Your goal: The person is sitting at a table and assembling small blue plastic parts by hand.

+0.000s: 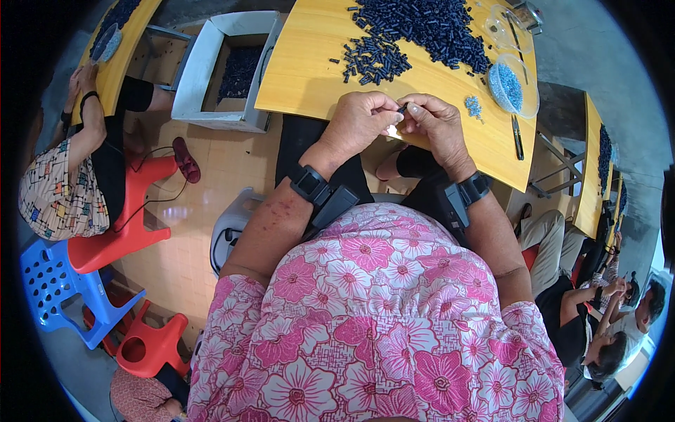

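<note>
My left hand (pixel 358 121) and my right hand (pixel 437 121) meet over the near edge of the yellow table. Both are closed, thumbs against fingers, on one small dark cylindrical part (pixel 402 109), which the fingertips mostly cover. Past my hands lies a small heap of similar dark blue parts (pixel 377 60), next to a much larger pile (pixel 436 28). To the right of my right hand is a little cluster of light blue bits (pixel 473 107). A clear plastic bowl (pixel 532 95) beside it holds many more of them.
A black slim tool (pixel 517 138) lies near the table's right edge (pixel 529 165). Another clear dish (pixel 500 29) stands farther back. A white box (pixel 190 98) with dark parts inside is left of the table. Stools (pixel 63 281) and people at other tables are on both sides.
</note>
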The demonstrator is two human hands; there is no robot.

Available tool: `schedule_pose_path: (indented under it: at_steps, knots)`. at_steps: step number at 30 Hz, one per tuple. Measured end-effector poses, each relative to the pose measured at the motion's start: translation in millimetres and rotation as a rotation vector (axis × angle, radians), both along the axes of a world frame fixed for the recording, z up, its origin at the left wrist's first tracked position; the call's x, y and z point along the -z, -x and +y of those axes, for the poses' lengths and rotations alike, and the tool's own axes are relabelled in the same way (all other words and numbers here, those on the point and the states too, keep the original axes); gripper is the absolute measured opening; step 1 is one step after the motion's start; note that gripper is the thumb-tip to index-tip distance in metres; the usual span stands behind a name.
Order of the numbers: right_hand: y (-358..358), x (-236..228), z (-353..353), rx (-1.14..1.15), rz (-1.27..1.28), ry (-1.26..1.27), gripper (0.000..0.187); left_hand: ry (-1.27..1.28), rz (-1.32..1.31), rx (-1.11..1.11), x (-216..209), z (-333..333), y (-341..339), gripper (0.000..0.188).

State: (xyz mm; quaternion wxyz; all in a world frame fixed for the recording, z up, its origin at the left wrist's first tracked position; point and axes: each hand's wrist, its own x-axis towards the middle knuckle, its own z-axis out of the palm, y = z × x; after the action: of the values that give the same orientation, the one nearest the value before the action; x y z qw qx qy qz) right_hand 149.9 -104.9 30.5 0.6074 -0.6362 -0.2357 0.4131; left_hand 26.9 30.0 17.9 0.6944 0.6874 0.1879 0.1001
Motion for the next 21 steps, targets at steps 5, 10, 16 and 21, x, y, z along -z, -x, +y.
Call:
schedule_pose_path:
  at_steps: [5, 10, 16, 21]
  knots:
    - [4, 1, 0, 0.01, -0.085, 0.014, 0.013, -0.012, -0.014, -0.012, 3, -1, -1, 0.014]
    - [11, 3, 0, 0.066, -0.141, 0.001, 0.013, -0.04, -0.022, -0.042, 4, -4, -2, 0.013]
    - [12, 11, 0, 0.074, -0.128, -0.053, 0.015, -0.104, -0.023, -0.046, 11, -2, -3, 0.014]
    - [14, 8, -1, 0.144, -0.063, -0.085, 0.022, -0.018, -0.048, -0.089, 12, -4, -3, 0.015]
